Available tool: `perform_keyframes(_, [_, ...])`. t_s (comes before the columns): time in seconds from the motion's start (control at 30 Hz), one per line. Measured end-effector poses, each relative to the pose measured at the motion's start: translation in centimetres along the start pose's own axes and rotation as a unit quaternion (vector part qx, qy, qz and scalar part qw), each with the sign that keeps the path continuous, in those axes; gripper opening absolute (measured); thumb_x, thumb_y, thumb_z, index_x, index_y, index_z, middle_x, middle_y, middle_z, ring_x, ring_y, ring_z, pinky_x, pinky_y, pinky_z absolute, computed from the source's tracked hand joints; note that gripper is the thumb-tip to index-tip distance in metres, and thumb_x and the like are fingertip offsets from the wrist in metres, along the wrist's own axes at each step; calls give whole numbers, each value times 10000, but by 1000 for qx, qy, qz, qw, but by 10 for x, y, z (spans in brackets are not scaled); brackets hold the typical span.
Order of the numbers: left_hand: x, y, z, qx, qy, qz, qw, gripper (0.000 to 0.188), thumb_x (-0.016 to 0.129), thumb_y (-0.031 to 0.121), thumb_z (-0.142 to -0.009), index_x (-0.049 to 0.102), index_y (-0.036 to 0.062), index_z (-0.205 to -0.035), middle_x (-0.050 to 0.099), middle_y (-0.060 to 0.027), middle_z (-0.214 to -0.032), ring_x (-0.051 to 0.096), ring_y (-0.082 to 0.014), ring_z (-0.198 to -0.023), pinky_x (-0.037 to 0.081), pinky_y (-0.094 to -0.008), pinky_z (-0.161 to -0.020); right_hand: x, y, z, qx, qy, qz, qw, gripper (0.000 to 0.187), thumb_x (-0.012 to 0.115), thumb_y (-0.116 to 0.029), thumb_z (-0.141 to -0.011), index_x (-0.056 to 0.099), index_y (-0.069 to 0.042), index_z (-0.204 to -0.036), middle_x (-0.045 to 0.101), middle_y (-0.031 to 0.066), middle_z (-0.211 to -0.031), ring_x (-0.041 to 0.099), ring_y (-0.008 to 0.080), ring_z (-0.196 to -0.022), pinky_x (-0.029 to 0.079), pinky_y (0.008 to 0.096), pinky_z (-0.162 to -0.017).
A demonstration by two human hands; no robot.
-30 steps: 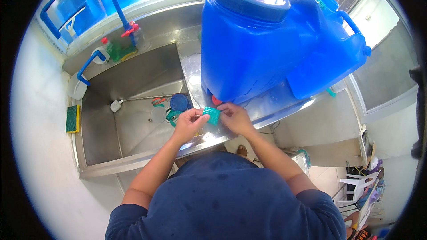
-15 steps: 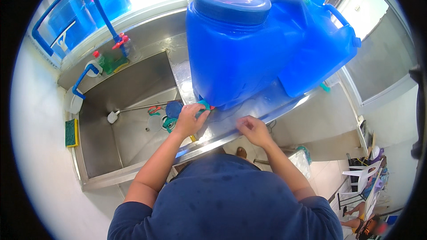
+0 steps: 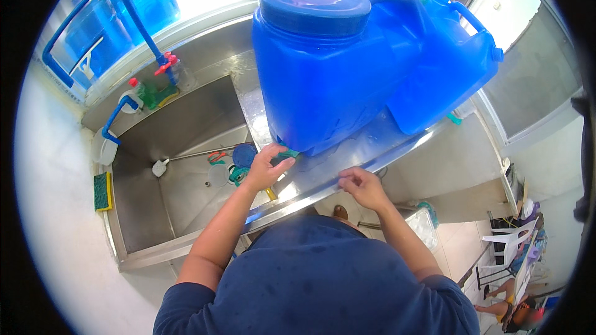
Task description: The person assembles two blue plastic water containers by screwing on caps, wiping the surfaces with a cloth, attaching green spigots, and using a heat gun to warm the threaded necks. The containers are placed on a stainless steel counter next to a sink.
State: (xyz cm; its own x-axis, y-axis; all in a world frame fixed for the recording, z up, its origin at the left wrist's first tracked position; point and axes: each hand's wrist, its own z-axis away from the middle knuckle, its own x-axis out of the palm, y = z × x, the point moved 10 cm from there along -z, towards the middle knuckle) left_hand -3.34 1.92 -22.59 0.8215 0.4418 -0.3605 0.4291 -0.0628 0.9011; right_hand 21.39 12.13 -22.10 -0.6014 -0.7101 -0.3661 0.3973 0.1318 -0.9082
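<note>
A large blue water container (image 3: pixel 310 80) with a round dark blue lid (image 3: pixel 315 6) stands on the steel counter. At its lower front corner is a small teal piece (image 3: pixel 289 152), partly hidden by my left hand (image 3: pixel 270 167). That hand is close against it, thumb and fingers apart; whether the fingertips touch it I cannot tell. Over the counter's front edge hovers my right hand (image 3: pixel 362 187), loosely bent with nothing visible in it. A second blue container (image 3: pixel 447 68) with a handle leans behind the first on the right.
In the steel sink (image 3: pixel 192 111) on the left lie red-handled scissors (image 3: pixel 217 157), a blue round lid (image 3: pixel 244 155) and a white-headed brush (image 3: pixel 160 167). Blue pipes (image 3: pixel 139 18) rise at the back. A sponge (image 3: pixel 102 192) hangs at the left rim. Plastic chairs (image 3: pixel 510 239) stand lower right.
My right hand has shifted slightly right, its fingers less pinched. My left hand stays by the container's corner, thumb a little further out; the red bit beside the teal piece no longer shows.
</note>
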Motion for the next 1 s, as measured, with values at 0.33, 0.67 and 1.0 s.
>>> perform_keyframes(0.33, [-11, 6, 8, -7, 177, -39, 983, 475, 857, 221, -744, 599, 37, -1097, 631, -107, -896, 618, -203, -769, 512, -310, -685, 6, -11, -2, -10, -8, 50, 999, 258, 689, -206, -904, 679, -41, -1102, 712, 54, -885, 629, 108, -766, 518, 266, -712])
perform_keyframes(0.67, [-9, 8, 3, -44, 133, -18, 990, 540, 863, 250, -718, 614, 36, -1147, 654, -139, -1060, 653, -225, -852, 538, -341, -736, 2, -20, 0, -27, -5, 59, 998, 270, 687, -230, -909, 679, -38, -1099, 710, 58, -868, 632, 119, -754, 520, 275, -705])
perform_keyframes(1.0, [5, -2, -8, -74, 49, -50, 995, 490, 827, 248, -754, 620, 28, -1140, 706, -142, -1016, 677, -258, -837, 537, -350, -769, -6, -30, 2, -30, -2, 88, 996, 266, 684, -224, -907, 682, -37, -1096, 697, 59, -842, 623, 119, -743, 519, 274, -700])
